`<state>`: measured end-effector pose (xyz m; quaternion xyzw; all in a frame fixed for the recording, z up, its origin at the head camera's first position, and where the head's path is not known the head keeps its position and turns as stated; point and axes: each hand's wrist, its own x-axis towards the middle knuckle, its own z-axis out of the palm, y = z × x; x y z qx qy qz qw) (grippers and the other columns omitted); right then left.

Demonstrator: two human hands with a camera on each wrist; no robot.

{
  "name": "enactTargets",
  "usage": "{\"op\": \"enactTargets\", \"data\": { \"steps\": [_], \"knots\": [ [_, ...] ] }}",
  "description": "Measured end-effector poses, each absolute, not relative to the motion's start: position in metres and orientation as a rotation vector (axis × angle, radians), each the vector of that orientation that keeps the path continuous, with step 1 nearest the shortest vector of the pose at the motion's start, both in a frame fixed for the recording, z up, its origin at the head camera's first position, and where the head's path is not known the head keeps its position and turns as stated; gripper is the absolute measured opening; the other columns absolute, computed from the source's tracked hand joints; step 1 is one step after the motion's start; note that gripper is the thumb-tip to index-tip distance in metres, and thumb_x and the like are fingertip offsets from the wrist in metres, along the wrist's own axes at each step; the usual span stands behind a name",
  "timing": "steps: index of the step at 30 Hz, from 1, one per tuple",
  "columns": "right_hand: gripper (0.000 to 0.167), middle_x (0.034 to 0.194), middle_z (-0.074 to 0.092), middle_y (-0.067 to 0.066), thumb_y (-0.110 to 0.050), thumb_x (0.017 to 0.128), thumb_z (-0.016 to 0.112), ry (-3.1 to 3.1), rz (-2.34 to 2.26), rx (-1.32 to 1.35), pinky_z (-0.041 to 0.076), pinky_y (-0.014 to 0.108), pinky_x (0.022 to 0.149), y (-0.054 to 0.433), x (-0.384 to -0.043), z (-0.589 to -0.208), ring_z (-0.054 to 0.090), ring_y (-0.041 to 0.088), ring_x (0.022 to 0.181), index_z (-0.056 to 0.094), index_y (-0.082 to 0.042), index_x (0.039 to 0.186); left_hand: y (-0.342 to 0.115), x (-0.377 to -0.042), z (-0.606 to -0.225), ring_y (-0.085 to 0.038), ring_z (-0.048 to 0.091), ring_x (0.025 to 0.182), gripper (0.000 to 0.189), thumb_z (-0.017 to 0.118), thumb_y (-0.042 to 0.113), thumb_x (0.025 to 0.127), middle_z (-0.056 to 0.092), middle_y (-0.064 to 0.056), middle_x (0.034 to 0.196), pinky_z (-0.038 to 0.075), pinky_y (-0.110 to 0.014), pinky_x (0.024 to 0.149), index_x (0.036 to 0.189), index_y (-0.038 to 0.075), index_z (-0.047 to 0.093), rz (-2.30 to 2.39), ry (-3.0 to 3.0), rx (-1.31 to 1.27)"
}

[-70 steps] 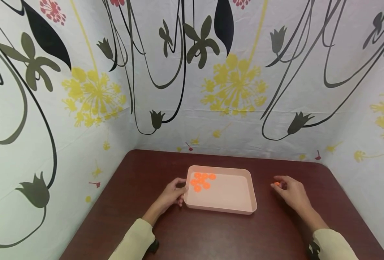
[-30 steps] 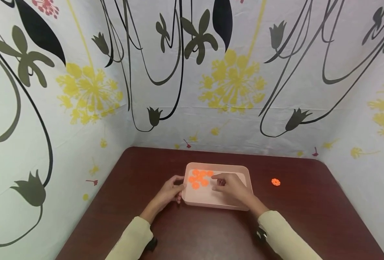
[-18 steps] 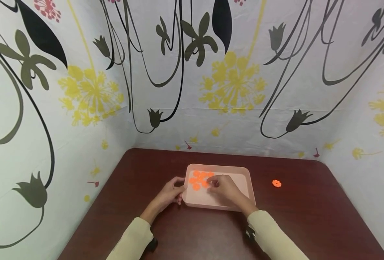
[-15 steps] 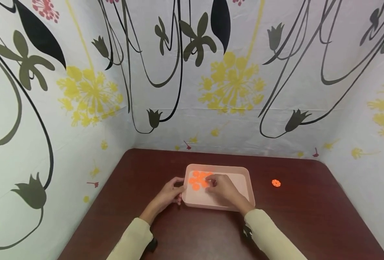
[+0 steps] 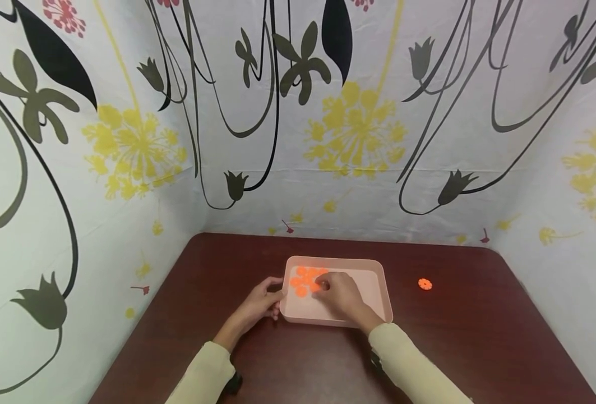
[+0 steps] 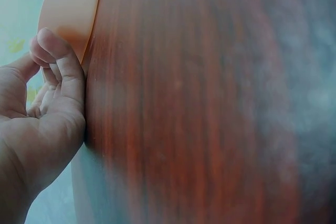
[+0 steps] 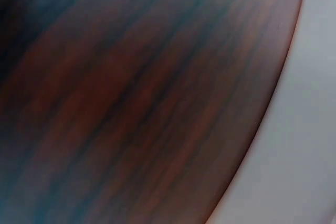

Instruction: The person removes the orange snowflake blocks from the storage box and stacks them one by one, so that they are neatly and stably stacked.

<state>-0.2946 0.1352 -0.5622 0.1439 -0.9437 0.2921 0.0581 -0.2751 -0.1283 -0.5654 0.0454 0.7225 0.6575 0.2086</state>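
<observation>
A shallow peach tray point(image 5: 360, 292) rests on the table, several orange discs point(image 5: 301, 291) grouped in its left half. In the head view my left hand point(image 5: 258, 302) grips the tray's left end; the left wrist view has its fingers point(image 6: 68, 59) against the outer wall. Over the middle of the tray is my right hand point(image 5: 340, 294), thumb and index finger pinching at an orange disc on the right side of the group, which they partly cover. Apart on the table, right of the tray, lies a single orange notched disc point(image 5: 425, 284).
The dark red-brown table point(image 5: 298, 359) has rounded far corners. White sheeting with printed flowers point(image 5: 355, 132) surrounds it at the back and sides. The right wrist view shows only the table surface point(image 7: 147, 103) and its edge.
My right hand has come left from beside the lone disc to over the tray, then down onto the orange disc at the group's right. That lone disc and my left hand stay put.
</observation>
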Motion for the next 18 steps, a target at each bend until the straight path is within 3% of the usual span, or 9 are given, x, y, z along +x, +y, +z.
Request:
{"op": "enactTargets", "data": {
  "steps": [11, 18],
  "knots": [
    [0.023, 0.078, 0.070, -0.008, -0.025, 0.083, 0.092, -2.831, 0.880, 0.418, 0.050, 0.028, 0.068, 0.1310, -0.2958, -0.5626, 0.057, 0.007, 0.072, 0.083, -0.014, 0.101, -0.1306, -0.2754, -0.5670, -0.011, 0.056, 0.061, 0.055, 0.063, 0.023, 0.107, 0.058, 0.001, 0.071, 0.057, -0.027, 0.060, 0.156, 0.008, 0.043, 1.830, 2.008, 0.130],
    [0.021, 0.074, 0.065, -0.010, -0.026, 0.083, 0.091, -2.844, 0.914, 0.377, 0.045, 0.026, 0.064, 0.1323, -0.2954, -0.5646, 0.053, 0.007, 0.069, 0.082, -0.016, 0.099, -0.1289, -0.2766, -0.5675, -0.012, 0.055, 0.060, 0.055, 0.063, 0.023, 0.107, 0.058, 0.001, 0.071, 0.057, -0.027, 0.060, 0.156, 0.008, 0.043, 1.822, 2.005, 0.132]
  ]
}}
